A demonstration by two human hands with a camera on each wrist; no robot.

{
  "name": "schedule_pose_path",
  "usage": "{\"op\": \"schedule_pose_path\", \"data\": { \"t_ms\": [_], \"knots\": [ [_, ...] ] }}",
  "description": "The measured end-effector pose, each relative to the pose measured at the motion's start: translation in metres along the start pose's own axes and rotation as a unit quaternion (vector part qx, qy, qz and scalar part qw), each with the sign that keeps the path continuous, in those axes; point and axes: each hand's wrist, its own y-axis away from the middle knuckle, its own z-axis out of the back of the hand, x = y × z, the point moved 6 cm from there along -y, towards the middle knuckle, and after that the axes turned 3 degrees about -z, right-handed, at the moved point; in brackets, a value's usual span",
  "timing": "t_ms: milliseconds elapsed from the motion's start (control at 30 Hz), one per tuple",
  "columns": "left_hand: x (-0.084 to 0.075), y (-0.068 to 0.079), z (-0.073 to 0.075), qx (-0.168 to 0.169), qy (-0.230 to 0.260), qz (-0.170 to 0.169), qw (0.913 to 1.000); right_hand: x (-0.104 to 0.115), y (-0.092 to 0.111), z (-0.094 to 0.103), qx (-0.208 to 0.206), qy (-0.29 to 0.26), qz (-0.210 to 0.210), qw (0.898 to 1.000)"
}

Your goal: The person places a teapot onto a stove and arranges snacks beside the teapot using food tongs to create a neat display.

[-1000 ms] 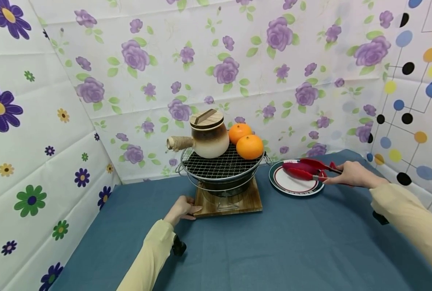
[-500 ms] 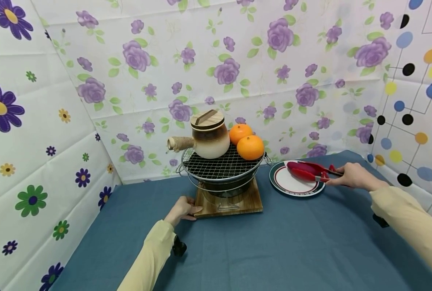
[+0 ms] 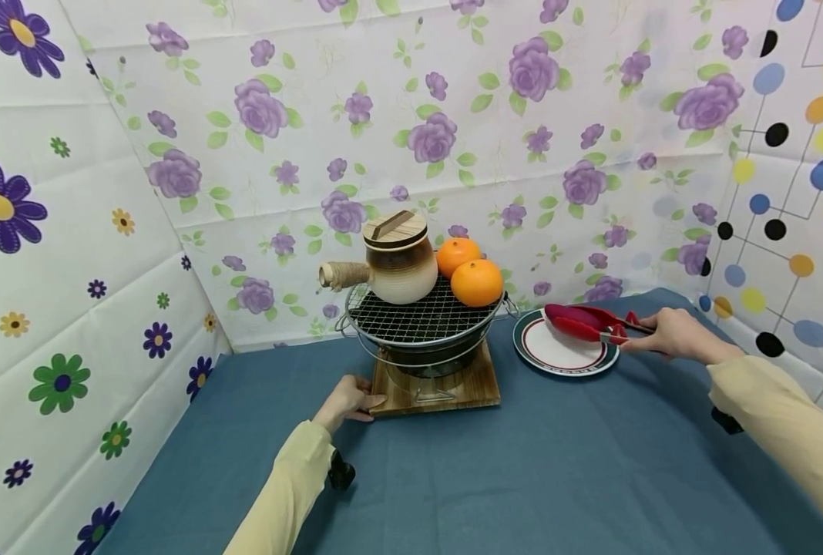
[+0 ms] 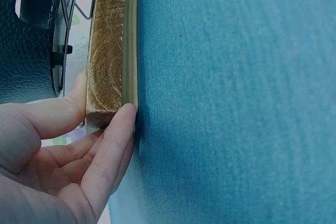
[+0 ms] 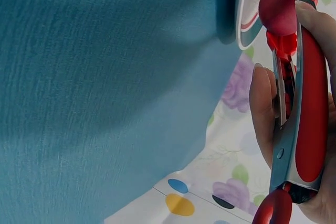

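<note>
My right hand (image 3: pixel 678 335) grips red-and-metal tongs (image 5: pixel 312 108) by their handles. Pinched between the tongs' red heads is a purple-red sweet potato (image 5: pixel 276 10), its rounded end showing in the right wrist view. Below it lies a white plate (image 3: pixel 557 354) with a dark green rim; whether the sweet potato touches it I cannot tell. At the left front corner of a wooden board (image 3: pixel 398 391), my left hand (image 3: pixel 345 399) holds the edge, thumb on top and fingers against the side and underside. A round grill (image 3: pixel 411 330) with a black wire mesh stands on this board.
On the mesh sit a lidded clay pot (image 3: pixel 404 274) with its wrapped handle pointing left, and two oranges, one in front (image 3: pixel 477 283) and one behind. Blue cloth (image 3: pixel 522 470) covers the table. Patterned sheets (image 3: pixel 280 193) hang at the back and both sides.
The tongs and sweet potato have shifted slightly right and up over the plate. My left hand has stayed on the board's corner.
</note>
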Motion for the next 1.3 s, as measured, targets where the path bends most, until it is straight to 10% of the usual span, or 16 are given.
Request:
{"op": "schedule_pose_path", "data": {
  "t_ms": [1300],
  "knots": [
    [0.000, 0.002, 0.001, -0.002, 0.005, -0.008, 1.0000, 0.037, 0.024, 0.045, -0.041, 0.024, 0.029, 0.998]
  ]
}}
